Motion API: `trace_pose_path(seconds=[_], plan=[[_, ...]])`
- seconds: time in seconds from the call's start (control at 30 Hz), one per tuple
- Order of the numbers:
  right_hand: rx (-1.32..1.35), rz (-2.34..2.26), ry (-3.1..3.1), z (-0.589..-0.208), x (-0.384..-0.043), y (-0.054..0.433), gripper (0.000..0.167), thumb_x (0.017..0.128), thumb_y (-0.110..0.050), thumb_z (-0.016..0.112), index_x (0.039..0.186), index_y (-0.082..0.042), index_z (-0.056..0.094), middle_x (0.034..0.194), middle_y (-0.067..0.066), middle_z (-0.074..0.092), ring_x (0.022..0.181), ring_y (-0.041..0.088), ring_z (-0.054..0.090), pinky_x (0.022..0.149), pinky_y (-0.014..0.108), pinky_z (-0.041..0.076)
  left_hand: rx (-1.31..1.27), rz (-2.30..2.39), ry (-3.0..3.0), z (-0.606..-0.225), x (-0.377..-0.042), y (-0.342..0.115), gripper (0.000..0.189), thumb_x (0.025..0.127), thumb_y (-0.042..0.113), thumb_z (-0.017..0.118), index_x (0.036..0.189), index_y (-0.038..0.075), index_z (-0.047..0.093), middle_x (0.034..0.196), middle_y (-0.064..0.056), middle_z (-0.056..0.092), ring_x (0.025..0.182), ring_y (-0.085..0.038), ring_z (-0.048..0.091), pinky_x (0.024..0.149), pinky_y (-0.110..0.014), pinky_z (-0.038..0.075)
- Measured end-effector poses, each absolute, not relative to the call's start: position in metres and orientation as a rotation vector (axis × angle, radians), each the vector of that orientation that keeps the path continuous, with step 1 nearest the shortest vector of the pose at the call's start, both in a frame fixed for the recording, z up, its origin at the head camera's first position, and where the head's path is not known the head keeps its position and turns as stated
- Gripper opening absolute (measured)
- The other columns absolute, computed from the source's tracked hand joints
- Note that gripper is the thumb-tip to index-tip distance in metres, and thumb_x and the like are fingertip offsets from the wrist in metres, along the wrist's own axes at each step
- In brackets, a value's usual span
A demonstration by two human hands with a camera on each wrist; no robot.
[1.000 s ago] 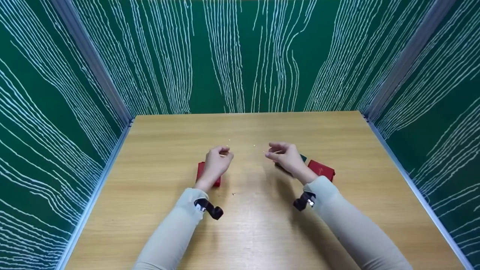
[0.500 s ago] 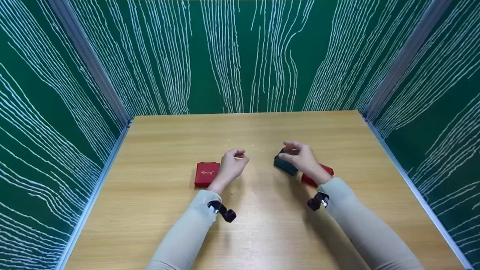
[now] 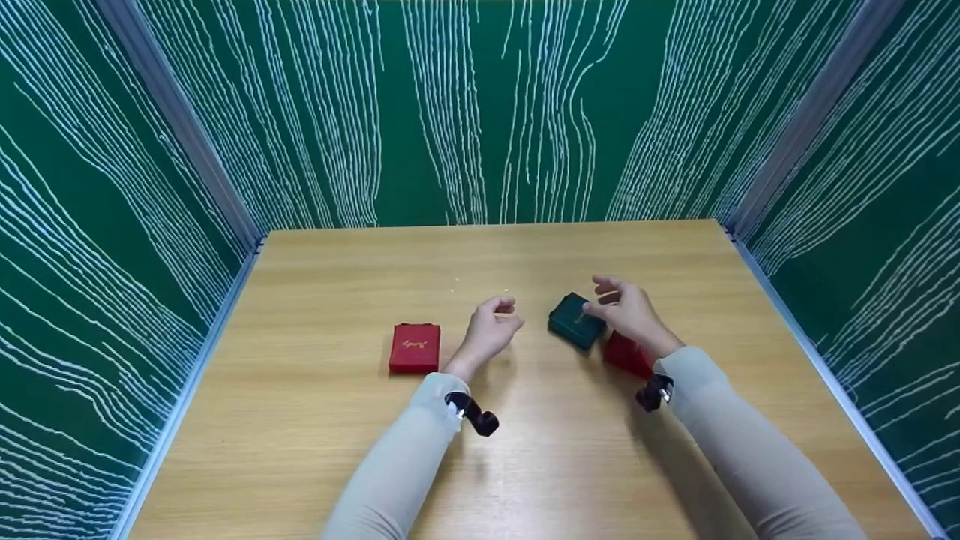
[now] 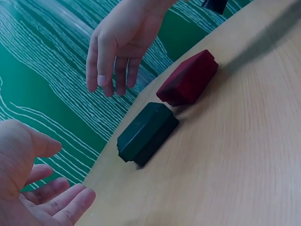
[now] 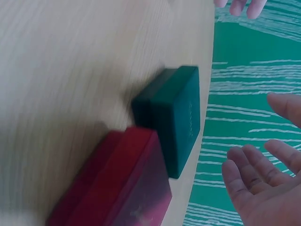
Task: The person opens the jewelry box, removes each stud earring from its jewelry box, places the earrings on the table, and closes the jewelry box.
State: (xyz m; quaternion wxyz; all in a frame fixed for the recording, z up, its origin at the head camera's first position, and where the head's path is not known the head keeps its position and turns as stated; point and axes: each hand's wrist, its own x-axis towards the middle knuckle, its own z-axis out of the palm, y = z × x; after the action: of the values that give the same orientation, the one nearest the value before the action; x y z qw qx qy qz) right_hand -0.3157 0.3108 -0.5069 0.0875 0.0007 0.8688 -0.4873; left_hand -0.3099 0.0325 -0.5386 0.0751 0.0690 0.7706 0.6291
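Note:
My left hand (image 3: 491,334) hovers over the middle of the table, fingers loosely bent and holding nothing. To its left lies a red box (image 3: 415,349) with gold lettering on its lid. My right hand (image 3: 634,311) is over the right side, also holding nothing; its thumb overlaps the edge of a dark green box (image 3: 574,326) in the head view. Partly covered by that hand is a second red box (image 3: 628,356). The left wrist view shows the green box (image 4: 148,134) and the red box (image 4: 188,77) lying close together, with the right hand (image 4: 124,44) above them.
Several tiny light specks (image 3: 506,290) lie on the wooden table (image 3: 337,285) beyond the left hand. Green walls (image 3: 431,172) with white wavy lines stand behind the table and at both sides.
Both hands have shifted to the right. The left hand has moved away from the left red box, uncovering it, and the right hand has uncovered most of the green box.

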Motion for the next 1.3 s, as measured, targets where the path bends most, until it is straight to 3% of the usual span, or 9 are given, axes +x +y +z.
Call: trace_pose_path(seconds=[0.3, 0.53, 0.87, 1.13, 1.3], plan=[[-0.014, -1.388, 2.593, -0.516, -0.327, 0.326, 0.072, 0.106, -0.027, 0.071, 0.167, -0.01, 0.038, 0.166, 0.024, 0.044, 0.149, 0.044, 0.045, 0.127, 0.063, 0.042, 0.131, 2.025, 2.159, -0.556, -0.318, 0.057, 0.05, 0.098, 0.002, 0.068, 0.147, -0.004, 0.058, 0.146, -0.029, 0.059, 0.112, -0.028, 0.069, 0.088, -0.031, 0.063], [-0.127, -1.208, 2.653, -0.531, -0.338, 0.331, 0.069, 0.106, -0.023, 0.069, 0.164, 0.001, 0.041, 0.163, 0.031, 0.046, 0.148, 0.051, 0.046, 0.125, 0.067, 0.041, 0.089, 2.037, 2.121, -0.567, -0.316, 0.077, 0.056, 0.098, 0.003, 0.066, 0.151, -0.009, 0.052, 0.149, -0.031, 0.058, 0.106, -0.025, 0.071, 0.086, -0.033, 0.066], [-0.136, -0.987, 2.628, -0.535, -0.351, 0.325, 0.069, 0.107, -0.029, 0.067, 0.163, 0.003, 0.041, 0.162, 0.034, 0.046, 0.148, 0.051, 0.048, 0.128, 0.066, 0.037, -0.068, 2.071, 2.004, -0.569, -0.317, 0.108, 0.064, 0.103, 0.006, 0.067, 0.16, -0.008, 0.041, 0.156, -0.029, 0.052, 0.127, -0.034, 0.066, 0.098, -0.047, 0.066], [-0.204, -0.882, 2.646, -0.54, -0.358, 0.322, 0.063, 0.11, -0.024, 0.062, 0.159, 0.011, 0.044, 0.162, 0.036, 0.047, 0.151, 0.051, 0.046, 0.13, 0.065, 0.034, -0.099, 1.989, 2.049, -0.571, -0.31, 0.122, 0.069, 0.105, 0.01, 0.064, 0.163, -0.011, 0.034, 0.158, -0.031, 0.052, 0.097, -0.027, 0.072, 0.084, -0.035, 0.066], [-0.19, -0.892, 2.65, -0.542, -0.359, 0.321, 0.06, 0.11, -0.023, 0.061, 0.158, 0.01, 0.046, 0.16, 0.035, 0.049, 0.149, 0.049, 0.049, 0.13, 0.064, 0.034, -0.08, 1.982, 2.086, -0.575, -0.31, 0.124, 0.049, 0.103, 0.004, 0.063, 0.147, -0.013, 0.052, 0.137, -0.026, 0.067, 0.088, -0.021, 0.067, 0.075, -0.029, 0.062]])
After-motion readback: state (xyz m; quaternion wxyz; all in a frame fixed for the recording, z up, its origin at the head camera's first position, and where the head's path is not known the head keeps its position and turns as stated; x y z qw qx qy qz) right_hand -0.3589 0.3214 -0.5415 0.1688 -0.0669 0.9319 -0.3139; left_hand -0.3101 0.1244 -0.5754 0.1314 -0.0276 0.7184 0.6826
